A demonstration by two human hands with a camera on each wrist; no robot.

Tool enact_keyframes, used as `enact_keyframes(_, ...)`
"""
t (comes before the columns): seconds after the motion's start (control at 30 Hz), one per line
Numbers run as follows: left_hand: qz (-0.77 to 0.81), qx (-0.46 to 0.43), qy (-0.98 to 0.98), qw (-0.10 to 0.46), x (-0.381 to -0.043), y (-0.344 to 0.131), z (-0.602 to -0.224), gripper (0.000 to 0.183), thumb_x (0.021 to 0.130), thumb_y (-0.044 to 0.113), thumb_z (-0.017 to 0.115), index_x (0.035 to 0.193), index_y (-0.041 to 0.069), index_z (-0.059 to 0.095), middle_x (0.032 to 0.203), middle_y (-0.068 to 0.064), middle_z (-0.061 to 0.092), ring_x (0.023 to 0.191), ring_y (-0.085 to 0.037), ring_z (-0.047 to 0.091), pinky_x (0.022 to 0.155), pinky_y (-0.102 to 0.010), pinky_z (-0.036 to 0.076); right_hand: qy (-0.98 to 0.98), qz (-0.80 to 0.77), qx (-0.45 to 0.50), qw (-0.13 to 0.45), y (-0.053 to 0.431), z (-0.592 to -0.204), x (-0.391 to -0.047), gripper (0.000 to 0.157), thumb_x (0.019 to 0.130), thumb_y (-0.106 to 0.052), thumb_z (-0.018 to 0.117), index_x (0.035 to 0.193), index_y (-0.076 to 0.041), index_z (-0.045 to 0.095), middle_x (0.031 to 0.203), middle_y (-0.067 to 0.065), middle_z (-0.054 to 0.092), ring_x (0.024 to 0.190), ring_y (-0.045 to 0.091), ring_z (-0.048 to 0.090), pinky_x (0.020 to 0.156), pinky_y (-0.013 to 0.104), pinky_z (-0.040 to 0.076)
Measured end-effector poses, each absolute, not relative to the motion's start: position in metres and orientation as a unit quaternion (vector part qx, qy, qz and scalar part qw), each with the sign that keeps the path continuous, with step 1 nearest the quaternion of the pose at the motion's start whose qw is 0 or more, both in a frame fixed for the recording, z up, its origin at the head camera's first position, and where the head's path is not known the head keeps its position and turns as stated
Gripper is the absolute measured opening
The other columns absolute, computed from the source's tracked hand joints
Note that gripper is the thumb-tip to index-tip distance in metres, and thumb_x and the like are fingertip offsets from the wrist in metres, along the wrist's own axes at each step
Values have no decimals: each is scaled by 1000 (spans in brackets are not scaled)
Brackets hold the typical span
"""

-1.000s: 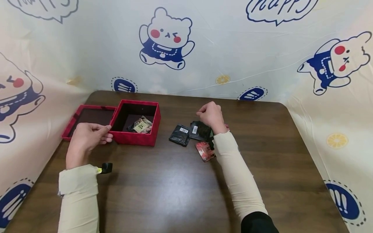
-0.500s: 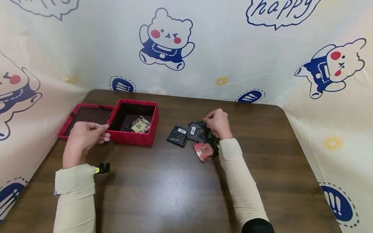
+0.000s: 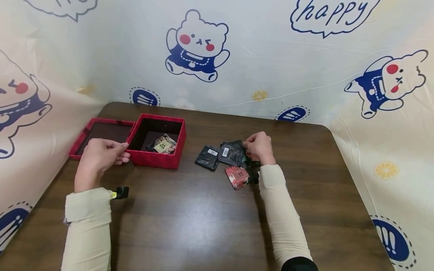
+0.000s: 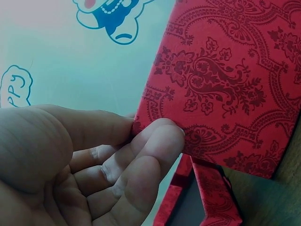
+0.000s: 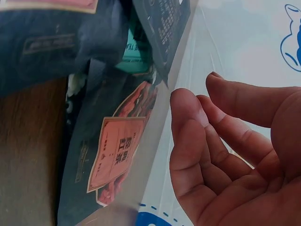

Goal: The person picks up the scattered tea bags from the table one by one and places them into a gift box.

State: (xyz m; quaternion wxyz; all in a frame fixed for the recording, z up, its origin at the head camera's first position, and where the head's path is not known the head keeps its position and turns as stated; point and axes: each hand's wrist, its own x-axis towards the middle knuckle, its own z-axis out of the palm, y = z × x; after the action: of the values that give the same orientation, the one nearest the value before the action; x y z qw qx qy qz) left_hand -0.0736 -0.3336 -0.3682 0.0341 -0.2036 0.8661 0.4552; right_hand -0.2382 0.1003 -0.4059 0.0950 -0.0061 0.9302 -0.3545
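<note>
R hand (image 3: 261, 147) shifted rt, by sachets (image 3: 232, 153), L hand (image 3: 101, 154) same (pinching box (image 3: 156, 160))

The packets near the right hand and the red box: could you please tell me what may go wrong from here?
The packets beside the right hand overlap, so lifting one might drag or scatter its neighbours. The left hand pinches the red box near a front corner; a strong pull could shift or tilt it.

Teal packet (image 5: 135, 54) partly hidden by dark packets (image 5: 75, 35)
</note>
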Motion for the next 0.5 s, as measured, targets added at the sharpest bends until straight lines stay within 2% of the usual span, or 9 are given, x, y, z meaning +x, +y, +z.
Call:
enact_keyframes(0.17,455,-205,866,34,-74,-333,-368,44,103,29,61,123,-9,64,90,-15,75,71,-18,74,66,-23,59,921,-367,12,126,104,-408,-240,17,95,-19,72,97,-4,79,94,14,69,79,27,64,61,33,59)
enact_keyframes(0.33,450,-202,869,32,-74,-333,-367,42,103,28,61,122,-9,65,90,-16,75,72,-19,74,66,-24,59,924,-359,14,134,106,-414,-240,16,95,-19,72,95,-5,78,89,13,69,75,25,62,60,32,58)
enact_keyframes(0.5,450,-201,870,35,-75,-333,-367,42,102,27,61,122,-9,65,90,-16,75,73,-21,74,68,-26,60,925,-354,10,135,106,-418,-241,16,95,-18,73,92,-4,78,78,11,69,64,21,61,54,29,56)
